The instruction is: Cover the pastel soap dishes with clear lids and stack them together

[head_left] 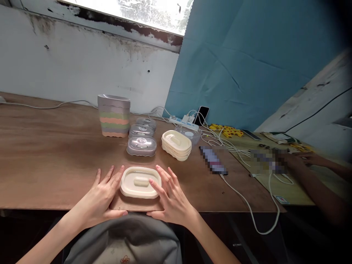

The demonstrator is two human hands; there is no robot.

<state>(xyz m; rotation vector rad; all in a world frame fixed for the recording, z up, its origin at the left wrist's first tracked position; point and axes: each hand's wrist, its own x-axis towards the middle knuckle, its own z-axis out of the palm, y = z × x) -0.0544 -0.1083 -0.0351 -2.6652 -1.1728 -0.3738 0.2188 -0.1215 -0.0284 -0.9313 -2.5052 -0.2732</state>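
Note:
A cream oval plastic tray (129, 189) with a raised bar in its middle lies on the table near the front edge. My left hand (103, 196) rests at its left side, fingers spread and holding nothing. On the other side is my right hand (173, 196), fingers apart, with the index finger over the tray's right part; whether it touches the tray I cannot tell. Behind, a stack of similar cream trays (177, 143) stands beside several purple-grey boxes with clear lids (141, 146). A tall stack of purple, green and orange containers (114, 115) is further left.
A phone (213, 160) with a cable lies at right. Behind it are a white power strip (184, 122), a dark phone (201, 116), tangled white cables and yellow pieces (227, 130). Another person's arms (310, 172) reach in at the far right. A clear lid (196, 136) lies near the stack.

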